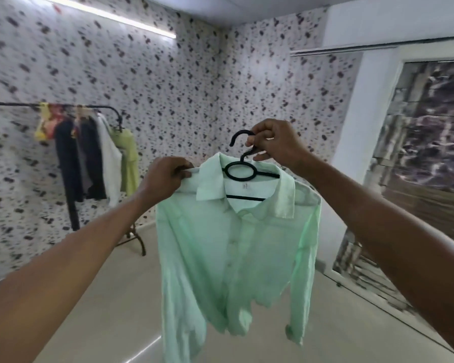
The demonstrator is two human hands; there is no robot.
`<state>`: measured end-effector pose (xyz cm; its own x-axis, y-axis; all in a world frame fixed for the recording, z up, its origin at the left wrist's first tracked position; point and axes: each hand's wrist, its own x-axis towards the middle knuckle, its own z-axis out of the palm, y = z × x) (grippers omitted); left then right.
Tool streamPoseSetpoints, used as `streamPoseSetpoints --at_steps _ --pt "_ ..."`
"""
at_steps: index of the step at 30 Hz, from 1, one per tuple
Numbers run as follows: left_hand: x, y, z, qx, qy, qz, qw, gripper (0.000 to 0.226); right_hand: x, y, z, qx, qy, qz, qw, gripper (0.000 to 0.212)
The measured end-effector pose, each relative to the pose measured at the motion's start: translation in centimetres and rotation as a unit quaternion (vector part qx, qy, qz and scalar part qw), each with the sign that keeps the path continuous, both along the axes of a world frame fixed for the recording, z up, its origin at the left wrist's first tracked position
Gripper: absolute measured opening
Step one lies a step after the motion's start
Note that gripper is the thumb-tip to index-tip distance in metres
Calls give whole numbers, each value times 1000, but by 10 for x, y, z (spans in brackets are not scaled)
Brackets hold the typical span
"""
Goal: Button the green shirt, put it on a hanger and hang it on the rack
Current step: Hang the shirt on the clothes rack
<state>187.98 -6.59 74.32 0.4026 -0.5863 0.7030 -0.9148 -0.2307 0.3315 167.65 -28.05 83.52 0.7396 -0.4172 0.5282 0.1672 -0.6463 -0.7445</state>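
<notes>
We hold up a pale mint-green shirt (236, 247) on a black hanger (243, 170). The wall (168, 95) is white with dark speckles (a blotchy pattern). On the black rack (63, 105) hang yellow, navy, white and lime-green clothes (89, 158). The floor (110, 305) is cream.
</notes>
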Motion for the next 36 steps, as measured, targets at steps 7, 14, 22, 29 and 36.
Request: streamPoseSetpoints --at_steps 7,14,22,29,36 --pt "147 65 -14 -10 -7 119 993 16 196 28 -19 19 -8 111 994 18" --pt "302 120 -3 -8 10 233 972 18 418 45 -24 2 22 199 980 9" --pt "458 196 4 -24 11 344 939 22 630 110 -33 -88 23 294 952 21" --pt "637 264 -10 -45 20 359 932 23 828 180 -49 -70 -2 346 936 12" --pt "856 343 12 -36 42 336 940 23 1043 257 -39 -52 -31 321 945 17"
